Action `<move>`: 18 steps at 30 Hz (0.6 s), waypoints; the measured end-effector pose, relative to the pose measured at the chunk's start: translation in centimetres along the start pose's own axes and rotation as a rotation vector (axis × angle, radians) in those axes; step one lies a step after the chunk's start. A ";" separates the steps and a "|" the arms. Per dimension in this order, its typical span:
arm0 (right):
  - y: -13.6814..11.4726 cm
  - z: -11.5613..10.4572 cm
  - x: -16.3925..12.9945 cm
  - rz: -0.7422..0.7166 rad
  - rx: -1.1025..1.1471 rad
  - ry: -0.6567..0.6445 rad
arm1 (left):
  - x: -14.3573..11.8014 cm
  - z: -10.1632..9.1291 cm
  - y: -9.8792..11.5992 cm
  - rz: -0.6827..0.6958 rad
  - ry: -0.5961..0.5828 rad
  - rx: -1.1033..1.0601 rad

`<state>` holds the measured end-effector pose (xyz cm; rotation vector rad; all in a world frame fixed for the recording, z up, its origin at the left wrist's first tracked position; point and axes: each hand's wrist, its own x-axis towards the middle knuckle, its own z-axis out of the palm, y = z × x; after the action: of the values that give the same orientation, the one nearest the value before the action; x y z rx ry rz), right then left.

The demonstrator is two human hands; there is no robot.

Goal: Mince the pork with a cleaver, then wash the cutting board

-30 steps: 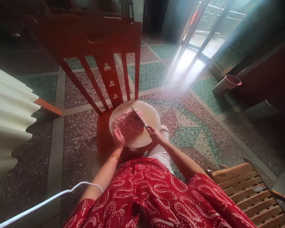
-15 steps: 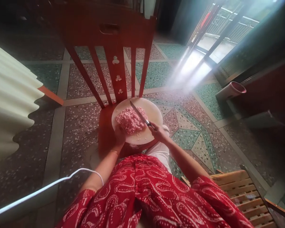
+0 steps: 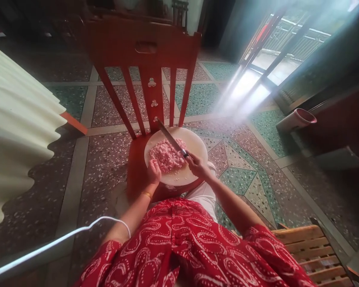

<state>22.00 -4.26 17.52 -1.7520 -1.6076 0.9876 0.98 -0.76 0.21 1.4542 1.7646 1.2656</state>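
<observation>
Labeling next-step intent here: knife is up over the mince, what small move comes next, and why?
Probably a short downward chop: the knife in the right hand is raised, angled above the pink minced meat on the round white board, while the left hand steadies the pile's near edge.

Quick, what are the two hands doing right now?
Left hand: curled at the edge of the pink mince on the white board, gripping nothing.
Right hand: closed around the knife.
</observation>
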 end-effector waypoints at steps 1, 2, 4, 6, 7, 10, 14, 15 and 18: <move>-0.6 -0.4 -0.1 -0.080 0.008 0.070 | 0.0 0.0 0.0 -0.002 0.002 0.003; -0.9 -0.4 -0.1 -0.145 0.015 0.135 | 0.0 0.1 0.0 -0.003 0.004 0.006; -0.6 0.2 0.1 -0.201 0.026 0.210 | 0.0 0.1 0.1 0.002 -0.007 0.016; 0.8 1.5 0.3 -0.100 0.023 0.152 | 0.0 0.0 0.2 0.020 -0.013 0.036; 1.6 2.1 0.3 0.000 0.024 0.079 | 0.0 -0.1 0.3 0.033 -0.015 0.044; 2.9 2.5 0.2 0.231 0.071 -0.119 | -0.1 -0.3 0.3 0.039 -0.033 0.047; 1.3 1.2 0.1 0.031 0.100 0.033 | -0.1 -0.2 0.1 0.021 -0.033 0.035; 0.8 1.2 0.3 -0.036 0.086 0.095 | -0.1 -0.1 0.0 0.026 -0.025 0.026; 0.5 2.2 0.9 -0.108 0.026 0.183 | -0.2 0.0 0.0 0.044 -0.016 0.005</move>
<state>20.48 -3.57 15.72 -1.6673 -1.5488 0.7707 1.03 -0.91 0.15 1.5095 1.7353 1.2685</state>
